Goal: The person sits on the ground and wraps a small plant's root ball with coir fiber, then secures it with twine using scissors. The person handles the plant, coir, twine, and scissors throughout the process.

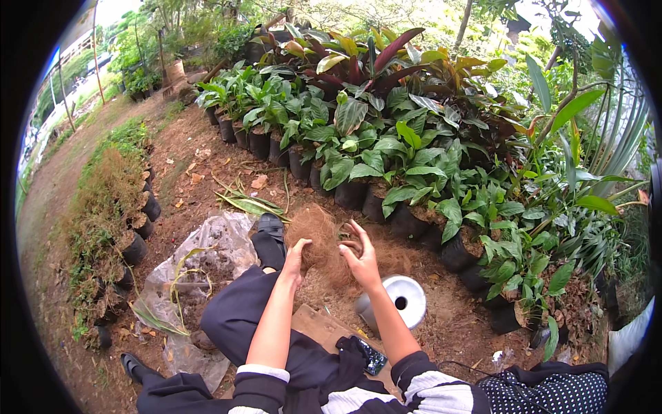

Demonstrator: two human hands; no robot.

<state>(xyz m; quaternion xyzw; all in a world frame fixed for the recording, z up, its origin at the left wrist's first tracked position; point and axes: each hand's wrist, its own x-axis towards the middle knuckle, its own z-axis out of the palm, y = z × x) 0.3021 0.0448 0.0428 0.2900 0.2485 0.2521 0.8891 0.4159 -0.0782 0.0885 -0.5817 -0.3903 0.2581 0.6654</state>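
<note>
Before me lies a loose clump of brown coconut fibre (313,227), with more fibre spread on the soil to its right. My left hand (295,259) is at the clump's lower left edge, its thumb and fingers around some strands. Just right of the clump, my right hand (361,254) is raised with its fingers apart and curved; whether thin strands lie between them cannot be told. Below my right hand, partly behind my forearm, stands a pale metal cylinder (412,295) with a round hole in its top.
Potted leafy plants in black grow bags (351,194) curve from ahead to the right; another row (135,249) stands left. A crumpled clear plastic sheet (170,274) lies left of my knee. A phone (373,357) and flattened cardboard (316,326) are near my lap.
</note>
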